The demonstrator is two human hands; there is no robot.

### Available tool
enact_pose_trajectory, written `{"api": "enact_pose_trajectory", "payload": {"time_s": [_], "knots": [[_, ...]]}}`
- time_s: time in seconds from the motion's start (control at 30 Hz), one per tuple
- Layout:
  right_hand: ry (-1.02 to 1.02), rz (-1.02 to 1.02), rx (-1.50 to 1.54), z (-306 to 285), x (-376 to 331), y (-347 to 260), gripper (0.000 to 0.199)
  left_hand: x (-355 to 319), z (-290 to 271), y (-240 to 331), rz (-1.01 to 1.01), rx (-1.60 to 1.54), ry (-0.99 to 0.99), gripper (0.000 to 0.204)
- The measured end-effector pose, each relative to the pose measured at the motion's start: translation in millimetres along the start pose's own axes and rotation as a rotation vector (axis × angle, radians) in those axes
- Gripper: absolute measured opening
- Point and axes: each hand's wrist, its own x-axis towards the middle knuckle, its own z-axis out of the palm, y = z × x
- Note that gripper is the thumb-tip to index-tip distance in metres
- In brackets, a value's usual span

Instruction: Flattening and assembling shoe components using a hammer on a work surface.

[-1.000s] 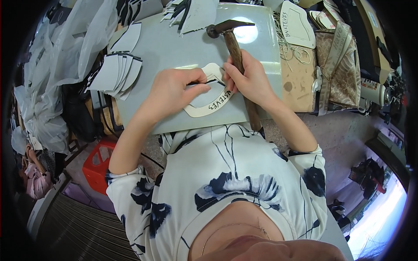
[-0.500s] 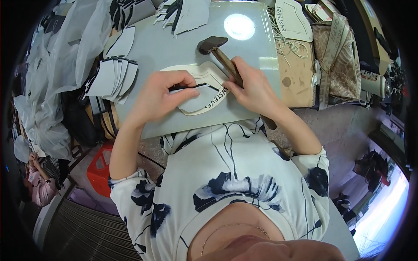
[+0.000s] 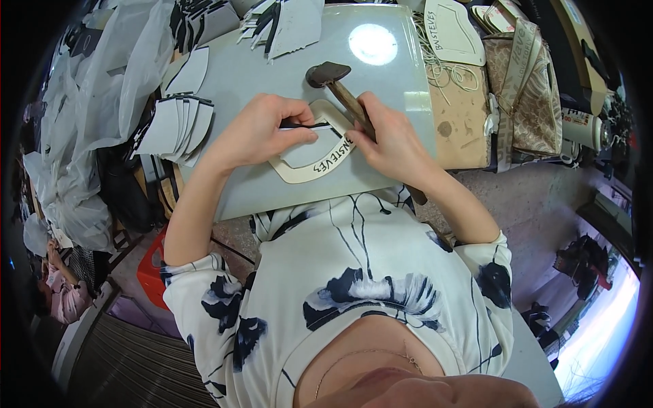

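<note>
1. Lying flat near the front edge of the grey worktable (image 3: 272,81), the cream curved template (image 3: 320,163) is a broad U-shaped band with dark handwriting along its lower right arm; a pale grey cut piece shows through its opening.
2. Left hand (image 3: 262,132) rests on the template's left side, fingers curled and pinching a thin dark strip (image 3: 306,125) that lies across the template's upper part.
3. Right hand (image 3: 388,139) closes around the wooden handle of a hammer (image 3: 340,88), pressing the template's right arm at the same time; the dark hammer head lies on the table just beyond the template, and the handle's end sticks out below the wrist.
4. Both hands cover the template's two sides, so only its lower curve and part of its top are seen.
5. Left of the hands, a fanned stack of white cut pieces (image 3: 177,126) sits at the table's edge, with clear plastic bags (image 3: 102,102) heaped beside it.
6. Right of the hammer, a brown board (image 3: 462,122) carries loose cord, and a patterned fabric strip (image 3: 524,88) lies past it.
7. Farther back, more white and dark cut pieces (image 3: 286,24) lie near the far edge, and a bright light reflection glares on the tabletop.
8. Below the table, a red stool (image 3: 153,272) stands on the floor.
</note>
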Motion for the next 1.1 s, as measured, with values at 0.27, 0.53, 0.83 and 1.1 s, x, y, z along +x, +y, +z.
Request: {"api": "enact_pose_trajectory", "payload": {"time_s": [0.27, 0.53, 0.83, 1.1], "knots": [[0.016, -0.021, -0.023, 1.9, -0.4, 2.7, 0.029, 0.0, 2.3, 4.8, -0.020, 0.058, 0.021, 0.017], [0.019, -0.088, -0.204, 12.7, 2.9, -7.3, 0.033, -4.0, 11.4, -1.1, 0.121, 0.157, 0.192, 0.022], [0.030, -0.070, -0.233, 18.5, 2.6, -5.5, 0.033, -31.1, 15.5, -9.7, -0.082, -0.041, 0.294, 0.036], [0.032, -0.081, -0.265, 17.4, 2.6, -6.3, 0.035, -32.7, 12.3, -11.3, -0.081, -0.101, 0.240, 0.036]]}}
